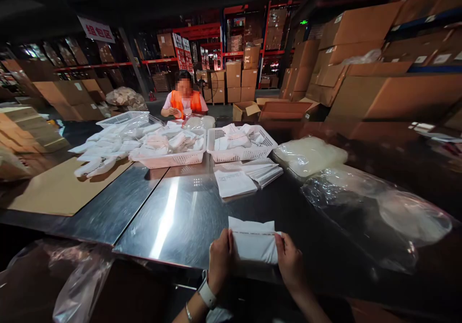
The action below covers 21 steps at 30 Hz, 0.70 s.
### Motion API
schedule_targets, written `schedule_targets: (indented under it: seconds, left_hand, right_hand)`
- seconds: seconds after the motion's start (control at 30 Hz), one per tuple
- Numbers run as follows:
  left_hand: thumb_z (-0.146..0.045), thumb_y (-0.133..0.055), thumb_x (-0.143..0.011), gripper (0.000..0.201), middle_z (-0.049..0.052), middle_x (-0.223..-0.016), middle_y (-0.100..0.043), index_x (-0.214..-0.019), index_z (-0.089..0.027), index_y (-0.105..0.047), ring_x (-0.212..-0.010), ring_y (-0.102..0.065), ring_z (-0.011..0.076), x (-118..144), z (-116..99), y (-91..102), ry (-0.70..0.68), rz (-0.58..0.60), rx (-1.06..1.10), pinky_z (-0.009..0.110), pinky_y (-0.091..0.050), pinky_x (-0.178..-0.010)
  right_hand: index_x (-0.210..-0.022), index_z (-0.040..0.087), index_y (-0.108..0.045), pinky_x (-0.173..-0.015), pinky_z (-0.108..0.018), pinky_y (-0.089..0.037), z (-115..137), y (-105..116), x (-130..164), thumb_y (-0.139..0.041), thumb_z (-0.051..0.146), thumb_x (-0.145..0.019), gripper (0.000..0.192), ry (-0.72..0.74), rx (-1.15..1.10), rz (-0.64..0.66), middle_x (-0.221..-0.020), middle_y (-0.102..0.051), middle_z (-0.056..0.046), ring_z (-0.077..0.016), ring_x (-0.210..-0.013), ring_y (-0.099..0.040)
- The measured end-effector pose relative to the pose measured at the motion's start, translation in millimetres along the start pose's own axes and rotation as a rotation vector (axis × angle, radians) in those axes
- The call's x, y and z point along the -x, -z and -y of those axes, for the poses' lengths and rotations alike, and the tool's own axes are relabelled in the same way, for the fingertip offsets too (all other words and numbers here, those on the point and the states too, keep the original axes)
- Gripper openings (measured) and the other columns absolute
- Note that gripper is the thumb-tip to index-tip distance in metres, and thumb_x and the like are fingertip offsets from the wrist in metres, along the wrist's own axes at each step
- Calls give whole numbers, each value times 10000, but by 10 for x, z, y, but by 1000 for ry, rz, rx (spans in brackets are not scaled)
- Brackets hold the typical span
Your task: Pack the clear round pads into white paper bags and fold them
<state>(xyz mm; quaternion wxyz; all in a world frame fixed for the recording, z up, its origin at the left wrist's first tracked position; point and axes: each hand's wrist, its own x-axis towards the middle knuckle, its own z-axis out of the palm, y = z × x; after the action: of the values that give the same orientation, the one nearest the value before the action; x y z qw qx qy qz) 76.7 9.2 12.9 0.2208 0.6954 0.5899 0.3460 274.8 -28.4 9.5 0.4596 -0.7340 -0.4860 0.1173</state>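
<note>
Now both hands, left (220, 260) and right (290, 264), grip white packet (253, 246), seemingly folded.

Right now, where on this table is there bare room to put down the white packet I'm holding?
Bare dark tabletop lies ahead of your left hand, between the white packet and the paper stack. Right of your right hand it's crowded by clear plastic bags. The far side holds the white baskets.
</note>
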Motion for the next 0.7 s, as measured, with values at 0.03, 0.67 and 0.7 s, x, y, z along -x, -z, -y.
schedule_targets:
  seconds: [0.03,0.67,0.7]
  left_hand:
    - [-437,-201,-995,442,42,-637,-643,-739,-234,-498,-560,-596,183,-14,13,-10,6,3,-6,285,-287,-520]
    - [-315,-264,-1004,394,54,-652,-667,-737,-226,-540,-575,-632,192,28,33,-109,-90,11,-153,294,-279,-524]
    - [-316,-270,-1007,395,53,-655,-670,-735,-225,-541,-576,-635,192,23,20,-106,-94,23,-168,296,-274,-527]
  right_hand:
    - [-823,220,-633,-496,-306,-429,-3,-9,-7,-285,763,-828,645,2,9,-3,-676,-683,-104,-275,-614,-665]
    - [-915,147,-724,-711,-332,-567,14,59,-14,-453,787,-753,713,-68,-230,-39,-966,-720,-157,-288,-848,-699]
    - [-920,146,-721,-714,-331,-568,17,64,-15,-463,791,-743,716,-79,-241,-40,-975,-718,-157,-286,-847,-700]
